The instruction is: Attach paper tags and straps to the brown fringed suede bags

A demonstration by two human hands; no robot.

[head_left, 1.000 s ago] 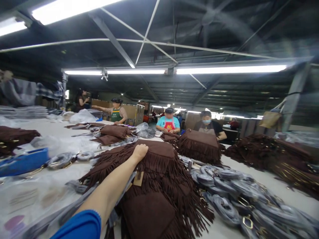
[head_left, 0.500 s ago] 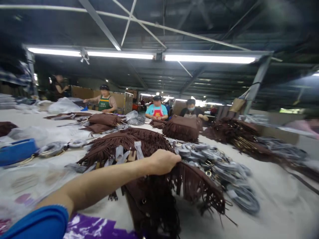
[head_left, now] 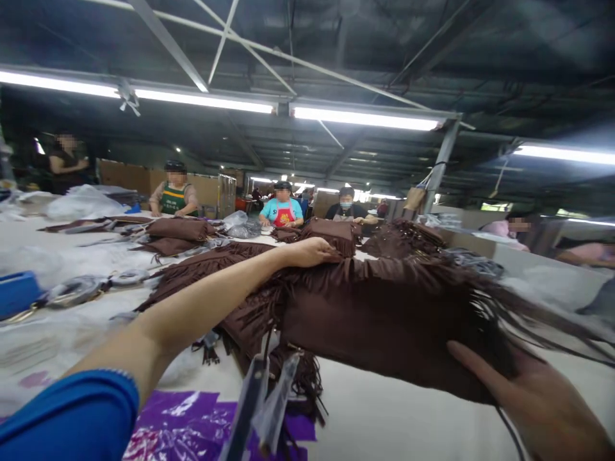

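A dark brown fringed bag [head_left: 379, 323] is held up over the table, its smooth panel facing me and its fringe swinging out to the right. My left hand [head_left: 314, 251] pinches the bag's upper left edge, fingers closed. At the lower right corner, my right hand [head_left: 542, 390] grips it with the thumb on the panel and the other fingers hidden behind. Below the bag hangs a dark strap [head_left: 247, 403] partly wrapped in clear plastic. Just left of it, more brown fringed bags [head_left: 202, 272] lie in a heap.
Purple plastic packaging [head_left: 177, 422] lies at the near edge of the white table [head_left: 384, 422]. A blue bag [head_left: 19, 294] and wrapped coiled straps [head_left: 77, 291] are on the left. Brown bags [head_left: 327, 234] are piled farther back, where several people sit across the table.
The fringed bag has been raised and spread out, its panel now facing me. My right hand has come into view and holds its right corner. The view has turned right.
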